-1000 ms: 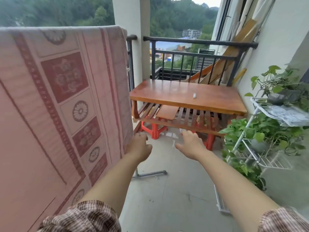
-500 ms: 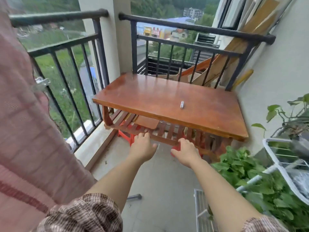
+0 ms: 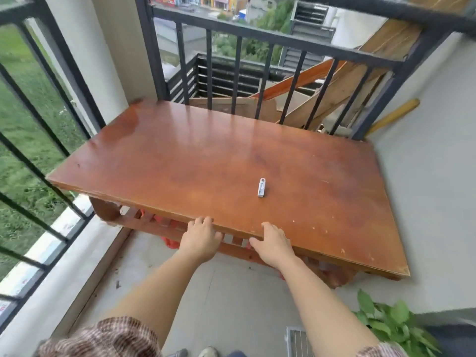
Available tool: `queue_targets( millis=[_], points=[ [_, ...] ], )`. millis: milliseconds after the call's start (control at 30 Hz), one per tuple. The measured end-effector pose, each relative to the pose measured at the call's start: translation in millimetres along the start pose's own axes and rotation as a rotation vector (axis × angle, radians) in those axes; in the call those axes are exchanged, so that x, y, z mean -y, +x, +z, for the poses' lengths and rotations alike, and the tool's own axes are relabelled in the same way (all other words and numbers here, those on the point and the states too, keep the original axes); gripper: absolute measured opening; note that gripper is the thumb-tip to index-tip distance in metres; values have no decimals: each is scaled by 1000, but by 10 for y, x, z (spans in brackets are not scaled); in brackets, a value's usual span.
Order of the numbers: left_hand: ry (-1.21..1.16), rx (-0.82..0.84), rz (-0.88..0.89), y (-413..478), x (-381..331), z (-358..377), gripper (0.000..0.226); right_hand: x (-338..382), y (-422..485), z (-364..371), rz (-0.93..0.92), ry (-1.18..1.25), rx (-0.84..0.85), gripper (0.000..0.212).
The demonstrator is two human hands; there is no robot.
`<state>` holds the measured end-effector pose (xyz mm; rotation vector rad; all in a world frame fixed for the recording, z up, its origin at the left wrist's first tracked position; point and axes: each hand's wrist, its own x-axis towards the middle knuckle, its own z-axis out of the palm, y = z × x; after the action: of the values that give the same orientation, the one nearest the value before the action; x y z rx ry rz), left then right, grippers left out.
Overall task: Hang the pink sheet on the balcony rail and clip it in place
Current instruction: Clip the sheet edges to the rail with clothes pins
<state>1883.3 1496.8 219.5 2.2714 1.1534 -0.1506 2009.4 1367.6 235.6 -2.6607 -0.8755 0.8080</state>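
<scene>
A small white clothes clip (image 3: 261, 187) lies alone on the brown wooden table (image 3: 180, 161), right of its middle. My left hand (image 3: 201, 238) and my right hand (image 3: 273, 243) hover at the table's near edge, fingers loosely spread, holding nothing. The clip is a short way beyond my right hand. The pink sheet is out of view. The black balcony rail (image 3: 51, 73) runs along the left and across the far side behind the table.
Wooden planks (image 3: 342, 81) lean behind the far rail bars. A green potted plant (image 3: 386, 320) stands at the lower right, by a white wire rack (image 3: 298, 341). Red plastic stools (image 3: 171, 243) sit under the table. The wall is on the right.
The view has swung right and down, away from the pink sheet, which has left the frame. Both hands have come forward up to the table's near edge, closer to the clip.
</scene>
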Motion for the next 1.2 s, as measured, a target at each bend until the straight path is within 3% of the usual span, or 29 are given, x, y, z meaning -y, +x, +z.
queue_targets(
  millis=[233, 400, 567, 900, 1033, 1200],
  points=[
    [-21, 82, -61, 967, -254, 459, 57, -223, 1335, -294, 55, -18, 25, 53],
    [-84, -41, -252, 1412, -381, 701, 61, -240, 2076, -374, 70, -23, 15, 40],
    [-45, -109, -318, 1556, -403, 824, 65, -198, 2534, -338, 98, -57, 47, 46],
    [-48, 87, -260, 1490, -274, 583, 64, 36, 2507, -204, 37, -2, 99, 30],
    [-179, -2, -354, 1325, -184, 398, 62, 411, 2342, -106, -129, 70, 211, 27],
    [-276, -230, -501, 748, 178, 147, 55, 1033, 1899, 151, -359, 18, 340, 27]
  ],
)
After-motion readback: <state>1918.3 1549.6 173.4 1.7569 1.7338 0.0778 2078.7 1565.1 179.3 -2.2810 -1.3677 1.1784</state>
